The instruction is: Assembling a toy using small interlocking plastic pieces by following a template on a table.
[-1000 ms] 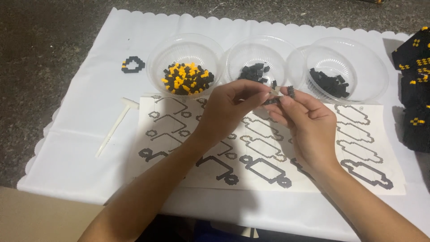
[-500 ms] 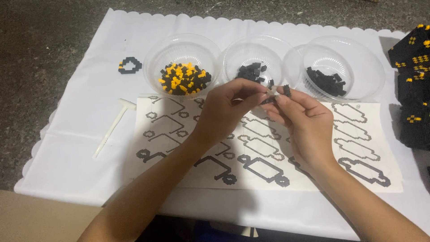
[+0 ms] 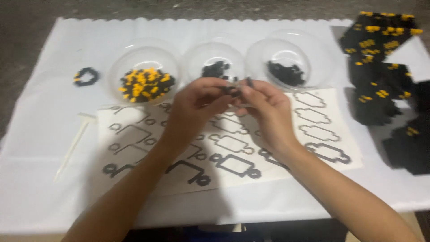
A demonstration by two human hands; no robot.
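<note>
My left hand [image 3: 195,107] and my right hand [image 3: 266,110] meet above a white pattern sheet [image 3: 224,143] printed with black outlines. Both pinch one small black piece [image 3: 235,88] between their fingertips, a little in front of the middle bowl. Three clear bowls stand behind the hands: the left bowl [image 3: 143,67] holds yellow and black bits, the middle bowl [image 3: 215,60] and the right bowl [image 3: 291,56] hold black bits. The frame is blurred, so the shape of the black piece is unclear.
A white cloth [image 3: 40,134] covers the table. A small black ring of bits [image 3: 86,76] lies at the far left, with a thin white stick [image 3: 71,150] in front of it. Black and yellow assembled blocks [image 3: 380,76] lie at the right edge.
The view has shifted slightly and become blurred. Both hands stay together on the small black piece in about the same spot.
</note>
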